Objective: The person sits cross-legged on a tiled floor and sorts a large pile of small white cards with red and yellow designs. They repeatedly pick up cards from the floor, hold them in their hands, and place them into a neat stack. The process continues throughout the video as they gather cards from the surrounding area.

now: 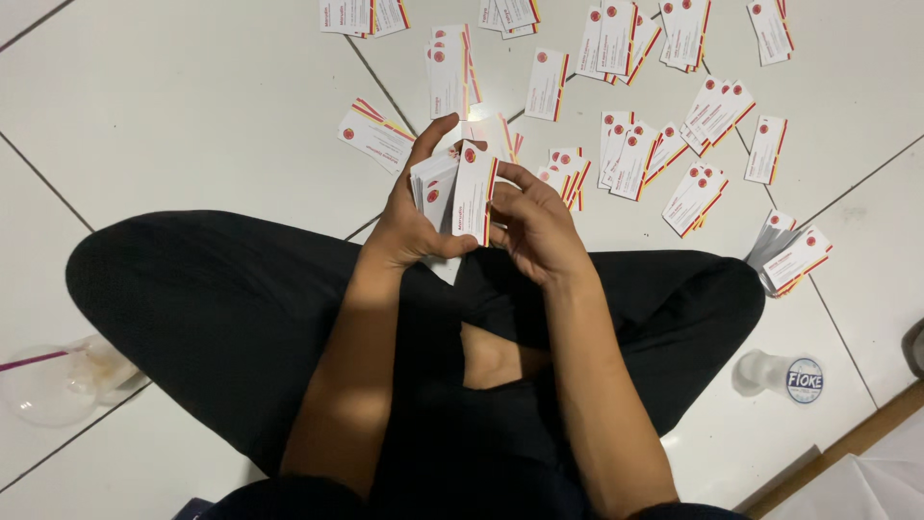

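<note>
- Left hand [409, 217]: raised above the lap, fingers curled around a stack of cards [433, 183] held upright; the thumb reaches up along the stack's far side.
- Right hand [534, 226]: just beside the left, its fingers closed on a single card [474, 193], white with a red round mark and a red-and-yellow edge stripe. This card stands on end, touching the front of the stack.
- Stack of cards: held between the two hands, over the gap between the knees, nearer the person than the cards lying on the floor.
- Loose cards [635, 159]: many of the same kind lie scattered in small overlapping groups across the white tiled floor [192, 106], beyond the hands and to the right.
- Small pile of cards [794, 255]: on the floor by the right knee, fanned and partly grey on its left side.
- Legs [221, 308]: crossed, in dark trousers, filling the lower middle of the view.
- Clear plastic cup [58, 380]: lying on its side on the floor left of the left knee, a thin pink straw in it.
- Clear bottle [780, 376]: lying on the floor right of the right knee, its round end facing the camera.
</note>
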